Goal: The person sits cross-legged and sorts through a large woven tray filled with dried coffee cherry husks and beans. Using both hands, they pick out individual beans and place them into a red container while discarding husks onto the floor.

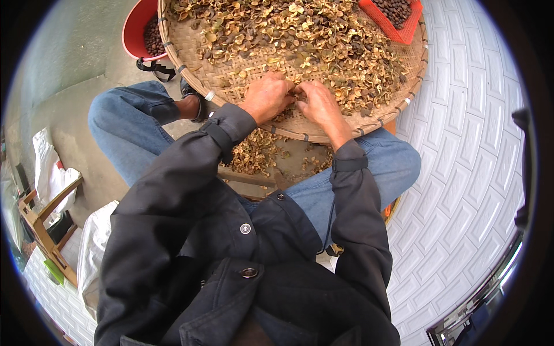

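Observation:
A round woven bamboo tray [233, 93] lies before me, its near rim above my lap. Dry, pale brown husks [303, 39] with some dark seeds among them cover much of it. My left hand [269, 96] and my right hand [318, 103] meet over the near part of the tray, fingertips close together with fingers bent. A small dark piece seems to lie between them; which hand grips it cannot be told. A red plastic basket [406, 34] with dark round seeds [391, 12] stands on the tray at the far right.
Left of the tray stands a red bucket [133, 36] with dark seeds and a black strap. Fallen husks [255, 153] lie on the floor beneath the near rim. A white tiled wall [458, 142] is at the right. A wooden frame [52, 246] and white sacks [93, 255] are at the left.

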`<state>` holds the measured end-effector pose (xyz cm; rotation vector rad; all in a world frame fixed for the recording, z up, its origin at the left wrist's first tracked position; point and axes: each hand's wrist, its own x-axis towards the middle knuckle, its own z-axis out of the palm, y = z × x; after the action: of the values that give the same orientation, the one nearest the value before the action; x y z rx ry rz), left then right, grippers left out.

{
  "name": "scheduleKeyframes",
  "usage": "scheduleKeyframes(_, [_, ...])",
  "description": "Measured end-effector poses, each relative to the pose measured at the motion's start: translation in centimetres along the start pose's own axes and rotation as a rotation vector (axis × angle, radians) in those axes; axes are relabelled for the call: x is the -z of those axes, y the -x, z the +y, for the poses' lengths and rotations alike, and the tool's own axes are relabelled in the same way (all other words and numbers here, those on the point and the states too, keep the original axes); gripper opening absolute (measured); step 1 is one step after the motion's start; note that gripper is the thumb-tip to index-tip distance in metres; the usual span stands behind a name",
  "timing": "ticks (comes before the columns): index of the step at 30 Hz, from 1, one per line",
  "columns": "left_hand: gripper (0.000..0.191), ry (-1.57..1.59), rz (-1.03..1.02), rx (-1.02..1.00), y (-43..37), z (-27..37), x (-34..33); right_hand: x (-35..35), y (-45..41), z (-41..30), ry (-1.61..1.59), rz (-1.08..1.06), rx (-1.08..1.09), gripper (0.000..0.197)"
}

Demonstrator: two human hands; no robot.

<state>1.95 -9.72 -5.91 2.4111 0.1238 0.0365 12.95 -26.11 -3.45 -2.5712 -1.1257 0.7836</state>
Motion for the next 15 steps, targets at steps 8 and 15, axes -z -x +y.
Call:
scheduleKeyframes(8, [0.013,-0.203,-0.048,0.002,-0.2,0.6,-1.3,-0.1,0.2,1.3,0.027,0.056,-0.004,0.02])
scheduleKeyframes(15, [0.014,-0.166,-0.01,-0.044,0.2,0.6,-0.8,1.1,-0.2,1.6,-0.083,-0.001,-0.191,0.022])
